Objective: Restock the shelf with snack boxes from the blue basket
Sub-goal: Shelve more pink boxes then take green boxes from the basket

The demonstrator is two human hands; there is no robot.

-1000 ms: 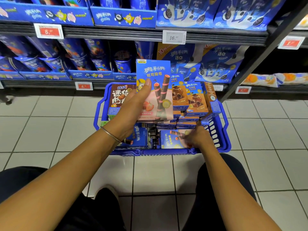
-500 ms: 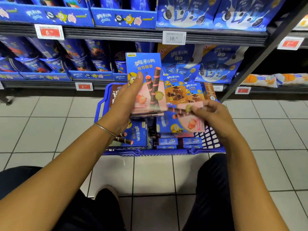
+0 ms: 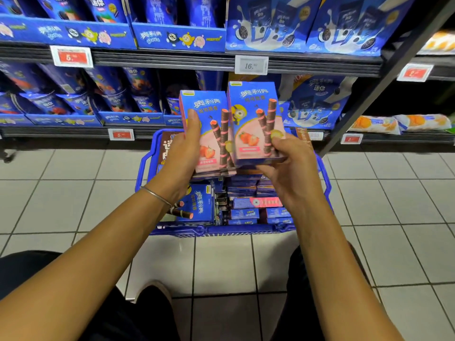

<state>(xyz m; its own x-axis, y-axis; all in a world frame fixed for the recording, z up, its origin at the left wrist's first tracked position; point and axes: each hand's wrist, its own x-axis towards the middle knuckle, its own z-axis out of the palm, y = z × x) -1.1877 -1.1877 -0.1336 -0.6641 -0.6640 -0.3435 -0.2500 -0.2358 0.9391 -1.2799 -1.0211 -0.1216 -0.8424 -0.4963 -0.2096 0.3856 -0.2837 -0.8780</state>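
Note:
A blue basket (image 3: 145, 168) stands on the tiled floor in front of the shelf (image 3: 172, 59), packed with several snack boxes (image 3: 243, 214). My left hand (image 3: 183, 153) grips an upright blue-and-pink wafer-roll box (image 3: 211, 112) above the basket, thumb on its front. My right hand (image 3: 291, 166) holds a second, matching wafer-roll box (image 3: 256, 107) upright, right beside the first, pinched at its lower edge. The two boxes touch edge to edge. A brown box (image 3: 168, 146) leans at the basket's back left.
Blue cookie packs (image 3: 73, 94) fill the lower shelf at left, with a dark gap (image 3: 172, 82) behind the held boxes. Large blue cartons (image 3: 312, 102) sit to the right. A slanted black post (image 3: 384, 77) divides off a bay with orange packets (image 3: 398, 123). My knees frame the bottom.
My right hand lifted a second wafer-roll box out of the basket, turned it upright and brought it beside the box in my left hand. The left hand stayed about where it was.

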